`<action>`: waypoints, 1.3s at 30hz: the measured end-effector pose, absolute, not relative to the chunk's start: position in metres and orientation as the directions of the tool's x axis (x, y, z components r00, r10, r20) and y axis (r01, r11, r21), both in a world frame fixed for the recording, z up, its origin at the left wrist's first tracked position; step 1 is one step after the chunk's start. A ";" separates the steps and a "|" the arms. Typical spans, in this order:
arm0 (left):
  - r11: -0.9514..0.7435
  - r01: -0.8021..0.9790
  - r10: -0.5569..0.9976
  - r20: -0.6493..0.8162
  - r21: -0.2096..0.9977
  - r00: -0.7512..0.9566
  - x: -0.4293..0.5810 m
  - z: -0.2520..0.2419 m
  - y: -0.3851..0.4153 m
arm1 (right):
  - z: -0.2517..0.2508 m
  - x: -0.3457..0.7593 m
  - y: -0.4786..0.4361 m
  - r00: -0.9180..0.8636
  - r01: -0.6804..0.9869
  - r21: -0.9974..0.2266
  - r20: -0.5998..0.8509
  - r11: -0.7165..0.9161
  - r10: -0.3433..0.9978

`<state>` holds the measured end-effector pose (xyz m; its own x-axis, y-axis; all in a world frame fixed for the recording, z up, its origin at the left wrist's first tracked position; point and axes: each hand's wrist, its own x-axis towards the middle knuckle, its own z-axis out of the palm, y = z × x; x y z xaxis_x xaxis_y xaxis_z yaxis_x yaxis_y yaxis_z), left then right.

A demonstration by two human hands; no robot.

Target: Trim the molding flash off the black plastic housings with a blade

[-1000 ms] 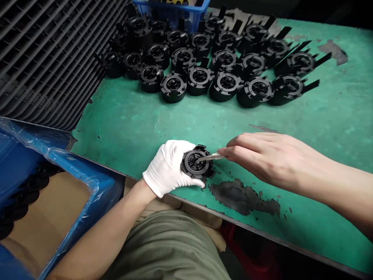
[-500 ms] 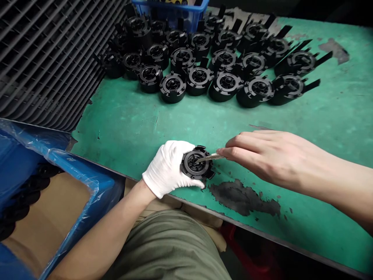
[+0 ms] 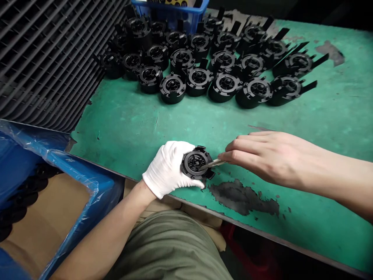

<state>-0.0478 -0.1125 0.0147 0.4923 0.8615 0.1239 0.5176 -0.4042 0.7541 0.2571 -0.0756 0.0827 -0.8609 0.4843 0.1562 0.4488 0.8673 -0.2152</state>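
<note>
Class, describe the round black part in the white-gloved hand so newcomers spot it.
Find the worn green tabletop, then its near edge. There the white-gloved left hand grips a round black ringed part. Unlike the black cylindrical parts grouped beyond, it is held, with a slim silvery tool at its face.

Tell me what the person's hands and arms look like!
The left hand wears a plain white glove ending at the wrist, with no marking I can see. The right hand has no glove. Both forearms show without sleeves.
</note>
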 end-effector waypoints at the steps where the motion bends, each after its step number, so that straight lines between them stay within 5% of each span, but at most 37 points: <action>1: -0.403 0.511 0.860 0.124 0.759 0.494 -0.048 0.015 -0.112 | 0.081 0.259 -0.076 -0.872 0.431 -0.229 0.141 0.873 0.468; 18: -0.429 0.507 0.859 0.165 0.748 0.484 -0.050 0.012 -0.114 | 0.076 0.258 -0.081 -0.891 0.398 -0.215 0.140 0.892 0.431; 28: -0.404 0.538 0.867 0.123 0.740 0.483 -0.050 0.012 -0.116 | 0.050 0.266 -0.125 -0.624 0.710 -0.283 0.170 0.644 0.763; 39: -0.367 0.537 0.861 0.058 0.760 0.506 -0.049 0.020 -0.114 | 0.055 0.244 -0.134 -0.670 0.693 -0.148 0.228 0.705 0.707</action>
<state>-0.0488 -0.1138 0.0197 0.5059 0.8606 0.0577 0.5370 -0.3666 0.7597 0.2444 -0.1338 0.0547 -0.6700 0.7065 0.2278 0.6933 0.7052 -0.1481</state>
